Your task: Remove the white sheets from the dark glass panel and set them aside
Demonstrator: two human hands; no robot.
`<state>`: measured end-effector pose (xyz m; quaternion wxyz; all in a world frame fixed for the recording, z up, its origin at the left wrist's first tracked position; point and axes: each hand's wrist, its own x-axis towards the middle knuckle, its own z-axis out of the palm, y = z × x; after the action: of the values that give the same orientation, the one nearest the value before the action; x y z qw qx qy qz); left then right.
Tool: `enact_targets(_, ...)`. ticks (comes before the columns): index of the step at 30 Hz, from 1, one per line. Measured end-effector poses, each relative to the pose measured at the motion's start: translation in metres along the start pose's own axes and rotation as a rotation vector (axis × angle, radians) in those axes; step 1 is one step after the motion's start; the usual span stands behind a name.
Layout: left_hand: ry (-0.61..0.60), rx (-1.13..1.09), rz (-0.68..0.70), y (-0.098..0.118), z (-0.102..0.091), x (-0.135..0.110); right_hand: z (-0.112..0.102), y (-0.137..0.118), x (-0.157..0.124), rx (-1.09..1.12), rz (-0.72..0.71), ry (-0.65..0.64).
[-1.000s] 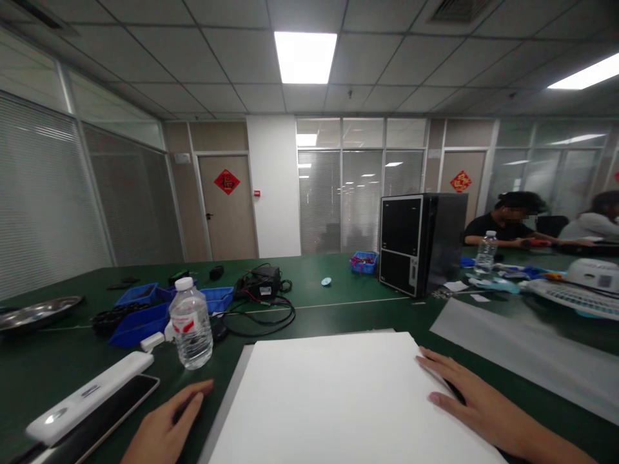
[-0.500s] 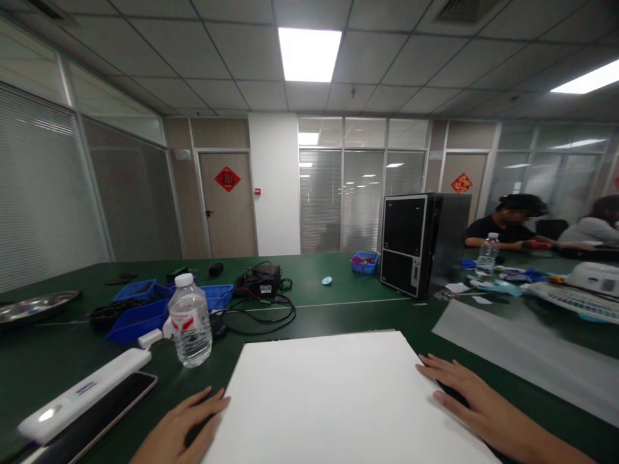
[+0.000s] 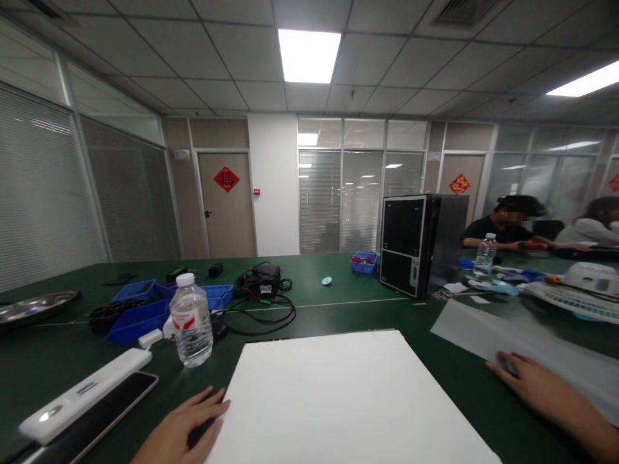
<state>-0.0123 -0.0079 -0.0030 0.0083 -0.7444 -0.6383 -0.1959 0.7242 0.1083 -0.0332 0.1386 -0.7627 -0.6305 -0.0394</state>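
White board (image 3: 348, 399) wants steadying flat under the left hand (image 3: 181, 428) (fingers spread, gripping nothing) while the right hand (image 3: 541, 390), open, rests on the translucent sheet (image 3: 483, 332) beside it.

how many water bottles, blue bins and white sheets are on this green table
Water bottles: 2, near and far
Blue bins: 4
White sheets: 2, board, translucent sheet
Total: 8
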Motion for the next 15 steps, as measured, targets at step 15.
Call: enact_targets(15, 0.027, 0.013, 0.016, 0.003, -0.001, 0.001, -0.049, -0.079, -0.03, 0.041, -0.114, 0.035)
